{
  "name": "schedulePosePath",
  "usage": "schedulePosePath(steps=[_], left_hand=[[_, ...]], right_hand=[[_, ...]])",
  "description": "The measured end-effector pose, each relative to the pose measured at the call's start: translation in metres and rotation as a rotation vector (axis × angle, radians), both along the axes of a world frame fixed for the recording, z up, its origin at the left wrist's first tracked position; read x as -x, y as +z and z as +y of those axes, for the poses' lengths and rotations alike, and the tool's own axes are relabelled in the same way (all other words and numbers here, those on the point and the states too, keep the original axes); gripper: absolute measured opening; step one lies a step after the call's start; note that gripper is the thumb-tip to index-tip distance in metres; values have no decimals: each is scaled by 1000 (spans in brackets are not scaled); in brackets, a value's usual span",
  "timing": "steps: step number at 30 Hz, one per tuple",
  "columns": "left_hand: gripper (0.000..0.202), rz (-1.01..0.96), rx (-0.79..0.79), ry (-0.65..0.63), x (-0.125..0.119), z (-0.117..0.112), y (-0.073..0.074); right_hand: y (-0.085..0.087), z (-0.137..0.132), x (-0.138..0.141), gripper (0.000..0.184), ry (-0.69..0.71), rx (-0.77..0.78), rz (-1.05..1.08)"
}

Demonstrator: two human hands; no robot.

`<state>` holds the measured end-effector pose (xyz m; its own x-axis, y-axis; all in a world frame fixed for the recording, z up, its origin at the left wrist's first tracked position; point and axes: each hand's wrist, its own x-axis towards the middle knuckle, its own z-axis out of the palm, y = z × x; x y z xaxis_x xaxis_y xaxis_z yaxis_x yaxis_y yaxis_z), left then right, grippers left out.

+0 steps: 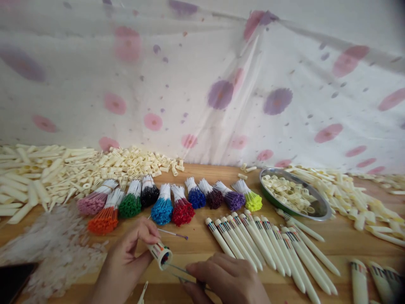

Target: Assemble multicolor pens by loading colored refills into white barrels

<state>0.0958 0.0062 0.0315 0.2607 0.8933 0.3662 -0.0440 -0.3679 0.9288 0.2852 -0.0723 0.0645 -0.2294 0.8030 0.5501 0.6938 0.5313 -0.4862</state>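
Observation:
My left hand pinches a short cream slotted pen barrel with coloured sliders in its slots. Its round opening faces right, and dark red and blue pieces show inside. My right hand is closed on metal tweezers, whose tips reach the barrel's opening. Whether the tips grip anything is too small to tell. Just beyond my left hand, a single thin refill with a purple end lies on the table. Banded bundles of coloured refills stand behind, among them a light blue bundle and a red bundle.
Assembled multicolour pens lie in a slanted row to the right. A metal dish holds slotted cream parts. Cream tubes pile up left, near clear plastic pieces and a dark flat object. Patterned sheeting hangs behind.

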Motion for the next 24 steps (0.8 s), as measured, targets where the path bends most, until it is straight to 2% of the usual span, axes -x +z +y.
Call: schedulePosePath(steps=[9, 15, 20, 24], left_hand=[[25, 74, -61, -2, 1, -2, -1], [24, 92, -86, -12, 1, -1, 1], [24, 121, -109, -10, 0, 0, 1], [25, 183, -85, 10, 0, 1, -1]], right_hand=[[-6, 1, 3, 16, -17, -24, 23], [-13, 7, 7, 30, -82, -153, 91], [-18, 7, 6, 35, -111, -138, 77], [-18, 7, -1, 32, -114, -48, 60]])
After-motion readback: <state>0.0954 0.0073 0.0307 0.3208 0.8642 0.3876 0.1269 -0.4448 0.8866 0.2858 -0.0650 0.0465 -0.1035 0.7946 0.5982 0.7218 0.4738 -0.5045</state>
